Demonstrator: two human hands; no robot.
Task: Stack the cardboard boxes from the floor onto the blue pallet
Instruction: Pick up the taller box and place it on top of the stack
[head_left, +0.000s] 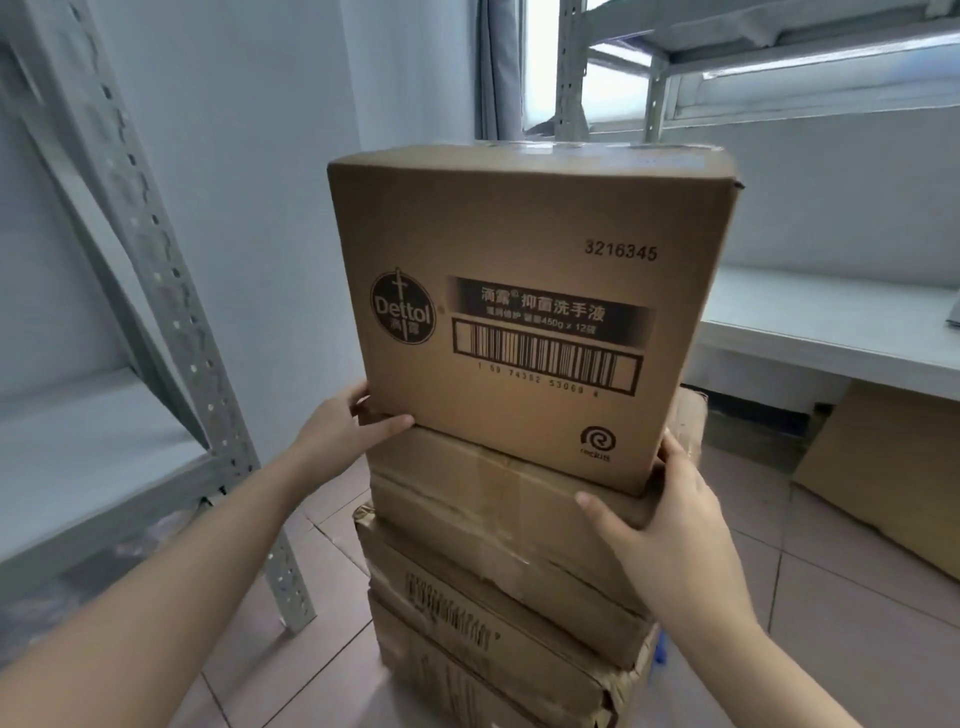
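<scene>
Fingers of the left hand and right hand clasp the lower corners of the Dettol box, which sits atop a stack of flatter boxes. Several tiers look done. Only a sliver of blue pallet shows; boxes left on the floor are out of sight.

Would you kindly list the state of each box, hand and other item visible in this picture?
Dettol box: closed, upright, atop the stack, gripped at its lower corners.
Stacked boxes: closed, worn, slightly offset.
Left hand: on the box's lower left corner.
Right hand: on the lower right corner.
Flat cardboard: leaning, right.
Metal shelving: standing, left.
</scene>
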